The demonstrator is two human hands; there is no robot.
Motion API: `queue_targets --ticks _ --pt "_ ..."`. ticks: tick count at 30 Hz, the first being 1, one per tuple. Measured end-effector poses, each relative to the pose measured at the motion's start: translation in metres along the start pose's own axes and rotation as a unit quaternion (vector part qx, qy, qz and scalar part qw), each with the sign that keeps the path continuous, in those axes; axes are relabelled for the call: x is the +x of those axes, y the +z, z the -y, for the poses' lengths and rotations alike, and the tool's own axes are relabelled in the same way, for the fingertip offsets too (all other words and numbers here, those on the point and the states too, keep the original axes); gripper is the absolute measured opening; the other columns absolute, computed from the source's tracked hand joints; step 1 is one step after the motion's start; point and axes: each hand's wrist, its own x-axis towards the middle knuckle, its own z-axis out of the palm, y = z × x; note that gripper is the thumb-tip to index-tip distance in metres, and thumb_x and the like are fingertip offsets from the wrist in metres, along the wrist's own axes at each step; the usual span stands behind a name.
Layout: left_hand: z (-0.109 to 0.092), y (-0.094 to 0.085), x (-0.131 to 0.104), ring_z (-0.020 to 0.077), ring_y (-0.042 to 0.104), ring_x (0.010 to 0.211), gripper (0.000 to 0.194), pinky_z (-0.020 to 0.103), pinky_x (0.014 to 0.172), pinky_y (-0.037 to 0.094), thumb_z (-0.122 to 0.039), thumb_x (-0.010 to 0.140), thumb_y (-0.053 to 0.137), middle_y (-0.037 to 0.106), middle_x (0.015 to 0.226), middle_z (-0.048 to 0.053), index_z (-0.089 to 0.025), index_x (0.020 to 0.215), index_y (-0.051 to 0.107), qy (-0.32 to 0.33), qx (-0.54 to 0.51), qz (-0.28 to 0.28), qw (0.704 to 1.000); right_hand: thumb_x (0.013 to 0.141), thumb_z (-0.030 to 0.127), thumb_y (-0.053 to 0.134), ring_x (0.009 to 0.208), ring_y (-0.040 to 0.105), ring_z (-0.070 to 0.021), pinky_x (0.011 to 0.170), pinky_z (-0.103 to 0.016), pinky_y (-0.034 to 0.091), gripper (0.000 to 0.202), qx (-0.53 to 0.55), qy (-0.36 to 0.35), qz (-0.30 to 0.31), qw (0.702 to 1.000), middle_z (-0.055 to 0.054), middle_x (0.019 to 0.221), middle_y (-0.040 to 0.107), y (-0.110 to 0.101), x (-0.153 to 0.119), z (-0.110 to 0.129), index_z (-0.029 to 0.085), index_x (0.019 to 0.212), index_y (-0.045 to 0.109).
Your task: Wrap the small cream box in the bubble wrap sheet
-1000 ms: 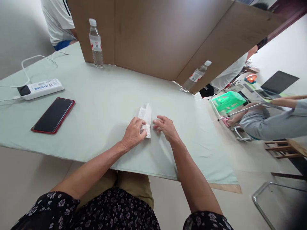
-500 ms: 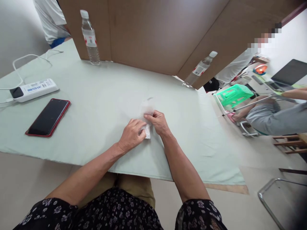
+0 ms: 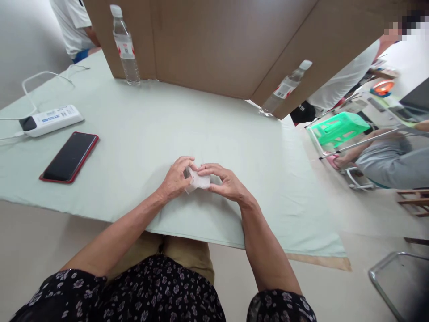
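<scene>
Head view: a small, whitish translucent packet (image 3: 201, 180) is held between both hands above the near part of the table (image 3: 134, 120), close to its front edge. Its left end is pinched by the curled fingers and thumb of the left hand (image 3: 177, 177); its right end is gripped by the right hand (image 3: 225, 182), fingers laid along the top and thumb at the lower edge. Both forearms are angled inward from the near side, and the wrists are slightly bent. The table is covered by a pale green cloth. To the left, a black phone (image 3: 70, 156) in a red case is laid flat, with a white power strip (image 3: 53, 120) beyond it. Along the far side, a cardboard panel (image 3: 214, 44) is stood up, with one water bottle (image 3: 125, 47) before it at left and another (image 3: 287, 88) at right. Farther right, a green plastic stool (image 3: 340, 129) and a seated person in grey (image 3: 389, 163) can be seen.
</scene>
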Motion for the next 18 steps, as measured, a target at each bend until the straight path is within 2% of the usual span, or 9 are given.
queue_targets --ticks 4,7,10,13,16,18 --pt "0.001 0.002 0.000 0.0234 0.063 0.111 0.018 0.032 0.084 0.053 -0.020 0.073 0.066 0.066 0.123 0.010 -0.019 0.091 0.063 -0.039 -0.066 -0.002 0.997 0.084 0.025 0.071 0.126 0.056 -0.0251 0.109 -0.048 0.045 0.039 -0.088 -0.046 -0.002 0.995 -0.010 0.132 0.060 0.008 0.000 -0.001 0.026 0.122 0.063" --pt "0.003 0.002 0.001 0.0192 0.066 0.095 0.022 0.029 0.079 0.052 -0.025 0.073 0.066 0.070 0.111 0.006 -0.019 0.093 0.063 -0.067 -0.098 0.012 0.993 0.085 0.020 0.065 0.120 0.058 -0.0254 0.101 -0.044 0.050 0.035 -0.131 -0.045 -0.052 0.989 -0.012 0.128 0.060 0.021 0.003 -0.003 0.025 0.119 0.061" --pt "-0.001 0.000 0.002 0.0173 0.064 0.086 0.022 0.028 0.075 0.050 -0.030 0.074 0.066 0.071 0.100 0.004 -0.019 0.094 0.063 -0.061 -0.088 0.012 0.994 0.084 0.022 0.064 0.112 0.061 -0.0238 0.094 -0.040 0.051 0.026 -0.109 -0.033 -0.107 0.988 -0.010 0.119 0.064 0.028 0.006 -0.002 0.025 0.109 0.063" --pt "-0.010 -0.006 0.002 0.0191 0.063 0.091 0.023 0.029 0.080 0.050 -0.036 0.082 0.059 0.070 0.099 0.005 -0.018 0.094 0.066 -0.033 -0.057 0.002 0.998 0.079 0.031 0.069 0.096 0.064 -0.0211 0.082 -0.034 0.053 0.024 0.003 0.053 -0.127 0.990 -0.007 0.106 0.068 0.028 0.009 0.000 0.023 0.102 0.064" --pt "-0.017 -0.011 0.001 0.0193 0.063 0.089 0.031 0.029 0.078 0.049 -0.043 0.084 0.058 0.070 0.096 0.005 -0.017 0.098 0.068 -0.031 -0.059 0.058 0.996 0.077 0.041 0.072 0.081 0.064 -0.0182 0.068 -0.030 0.051 0.037 0.146 0.177 -0.119 0.966 -0.003 0.091 0.069 0.027 0.010 0.000 0.021 0.107 0.061" --pt "-0.018 -0.013 0.000 0.0179 0.062 0.082 0.036 0.028 0.072 0.048 -0.042 0.080 0.063 0.069 0.092 0.004 -0.016 0.104 0.068 -0.050 -0.065 0.098 0.992 0.077 0.044 0.071 0.077 0.064 -0.0178 0.064 -0.029 0.050 0.048 0.192 0.214 -0.114 0.951 -0.002 0.087 0.069 0.027 0.011 0.000 0.020 0.116 0.058"
